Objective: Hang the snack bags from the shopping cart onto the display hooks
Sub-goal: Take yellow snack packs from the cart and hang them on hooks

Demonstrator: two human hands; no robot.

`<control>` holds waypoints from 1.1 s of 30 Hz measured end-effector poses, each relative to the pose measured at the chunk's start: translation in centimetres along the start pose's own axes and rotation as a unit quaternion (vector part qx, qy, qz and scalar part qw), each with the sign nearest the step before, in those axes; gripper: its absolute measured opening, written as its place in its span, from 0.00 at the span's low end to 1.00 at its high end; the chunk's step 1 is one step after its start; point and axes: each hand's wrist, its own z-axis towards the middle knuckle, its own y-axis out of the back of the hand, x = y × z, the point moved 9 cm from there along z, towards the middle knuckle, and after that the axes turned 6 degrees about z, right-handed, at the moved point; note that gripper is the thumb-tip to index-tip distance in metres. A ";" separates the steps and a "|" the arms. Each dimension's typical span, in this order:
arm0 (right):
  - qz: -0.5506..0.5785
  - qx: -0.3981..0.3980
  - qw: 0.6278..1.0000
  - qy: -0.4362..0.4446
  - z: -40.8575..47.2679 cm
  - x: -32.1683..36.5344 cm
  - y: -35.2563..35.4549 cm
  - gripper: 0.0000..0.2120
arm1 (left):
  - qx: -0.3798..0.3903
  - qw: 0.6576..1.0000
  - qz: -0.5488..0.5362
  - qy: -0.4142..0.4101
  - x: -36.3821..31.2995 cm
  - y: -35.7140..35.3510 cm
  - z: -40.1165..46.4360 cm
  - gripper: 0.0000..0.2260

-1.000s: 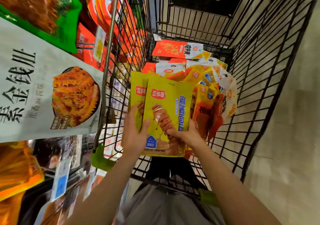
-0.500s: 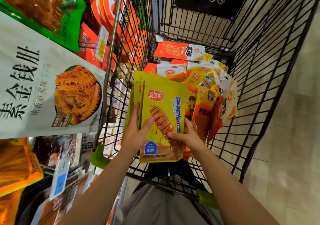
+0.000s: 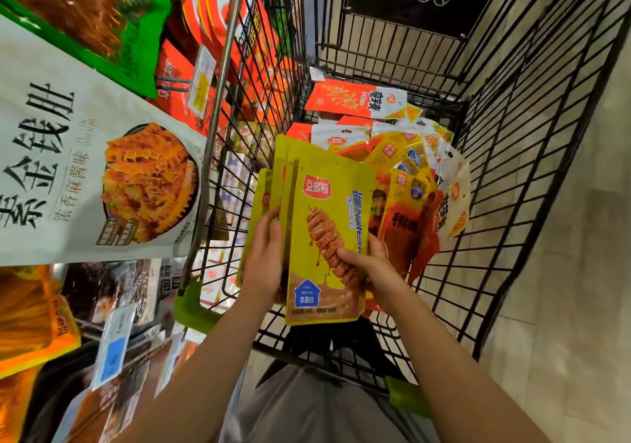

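Yellow snack bags [image 3: 324, 224] — upright, both hands holding

place: shop, snack aisle | evidence: wire cart [image 3: 512, 142] loaded with packaged snack bags [image 3: 355, 101] | display rack on left, hung bags [image 3: 85, 155] in rows | price tags [image 3: 114, 347] on hooks | tiled floor [image 3: 580, 271]

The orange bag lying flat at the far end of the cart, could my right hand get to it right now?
Probably not at once: the right hand grips the yellow bags, though nothing covers the orange bag.
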 end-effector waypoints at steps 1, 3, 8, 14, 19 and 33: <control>0.005 0.007 1.000 -0.010 0.1 -0.2 -0.1 0.45 | -0.009 1.000 -0.009 0.003 -0.1 0.3 0.1 0.07; 0.015 0.014 1.000 -0.015 0.2 -0.4 -0.4 0.48 | -0.009 1.000 0.011 0.000 -0.5 0.7 0.2 0.10; 0.024 0.017 1.000 -0.006 -0.1 -0.3 -1.1 0.50 | -0.063 0.992 0.105 -0.008 -0.4 1.6 0.5 0.01; 0.007 0.024 0.999 0.033 -0.8 1.8 -0.7 0.38 | -0.085 0.996 0.039 0.013 -1.1 2.4 -0.7 0.08; 0.016 0.044 0.997 0.054 -1.2 3.8 -1.6 0.41 | -0.125 0.992 -0.011 -0.002 -2.8 3.1 -2.2 0.09; -0.074 0.033 0.977 0.197 -9.5 11.2 -4.2 0.28 | -0.128 0.965 -0.224 -0.042 -5.9 4.9 -8.3 0.10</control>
